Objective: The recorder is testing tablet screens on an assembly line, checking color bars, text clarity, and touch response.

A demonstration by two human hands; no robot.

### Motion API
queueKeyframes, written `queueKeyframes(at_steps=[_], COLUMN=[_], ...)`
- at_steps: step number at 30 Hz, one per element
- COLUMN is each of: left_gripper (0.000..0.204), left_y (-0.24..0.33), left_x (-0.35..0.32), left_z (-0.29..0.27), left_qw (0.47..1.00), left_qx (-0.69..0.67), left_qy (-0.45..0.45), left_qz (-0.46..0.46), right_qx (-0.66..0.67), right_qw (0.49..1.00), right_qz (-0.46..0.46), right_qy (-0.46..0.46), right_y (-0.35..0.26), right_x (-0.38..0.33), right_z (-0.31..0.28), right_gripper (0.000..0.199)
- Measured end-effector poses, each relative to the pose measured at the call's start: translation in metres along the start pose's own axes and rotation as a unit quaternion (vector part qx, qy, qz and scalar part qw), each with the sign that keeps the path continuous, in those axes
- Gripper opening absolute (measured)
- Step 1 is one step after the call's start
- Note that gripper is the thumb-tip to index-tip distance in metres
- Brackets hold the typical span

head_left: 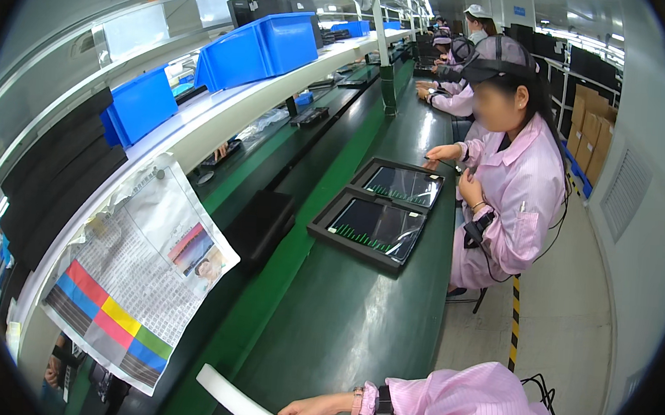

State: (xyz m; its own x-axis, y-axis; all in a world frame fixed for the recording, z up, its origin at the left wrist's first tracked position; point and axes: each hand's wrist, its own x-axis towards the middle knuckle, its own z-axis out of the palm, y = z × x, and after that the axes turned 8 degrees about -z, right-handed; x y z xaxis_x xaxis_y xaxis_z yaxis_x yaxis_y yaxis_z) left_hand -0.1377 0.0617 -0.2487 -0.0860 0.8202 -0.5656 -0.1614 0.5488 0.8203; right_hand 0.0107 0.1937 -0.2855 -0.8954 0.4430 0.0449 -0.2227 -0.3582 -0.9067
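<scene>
One long, smooth, curved white strip stretches across the glossy dark-green bench at the lower edge, and your right hand grips it with bent fingers; your left hand is out of view, so I cannot tell its state. Well apart, two flat, glossy dark panels sit in a black tray near a pink-coated co-worker.
</scene>
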Motion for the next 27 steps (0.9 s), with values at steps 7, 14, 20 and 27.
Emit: queueKeyframes(at_steps=[7,14,20,27], left_gripper=[0.039,0.03,0.031,0.028], left_y=[-0.016,-0.004,0.018,0.103], left_x=[0.006,-0.026,-0.054,-0.018], left_z=[-0.001,-0.024,-0.017,0.082], left_qw=[0.991,0.906,0.728,0.691], left_qx=[-0.024,0.416,0.661,0.654], left_qy=[0.125,0.051,0.129,-0.042], left_qz=[0.045,0.062,0.125,0.306], right_qx=[-0.046,-0.224,-0.425,-0.616], right_qw=[0.999,0.974,0.855,0.591], right_qz=[0.001,-0.031,-0.018,-0.081], right_qy=[-0.01,0.019,0.296,0.515], right_y=[0.007,-0.043,-0.131,-0.155], right_x=[0.0,-0.067,-0.158,-0.238], right_z=[-0.001,-0.017,-0.092,-0.114], right_gripper=[0.036,0.027,0.029,0.019])
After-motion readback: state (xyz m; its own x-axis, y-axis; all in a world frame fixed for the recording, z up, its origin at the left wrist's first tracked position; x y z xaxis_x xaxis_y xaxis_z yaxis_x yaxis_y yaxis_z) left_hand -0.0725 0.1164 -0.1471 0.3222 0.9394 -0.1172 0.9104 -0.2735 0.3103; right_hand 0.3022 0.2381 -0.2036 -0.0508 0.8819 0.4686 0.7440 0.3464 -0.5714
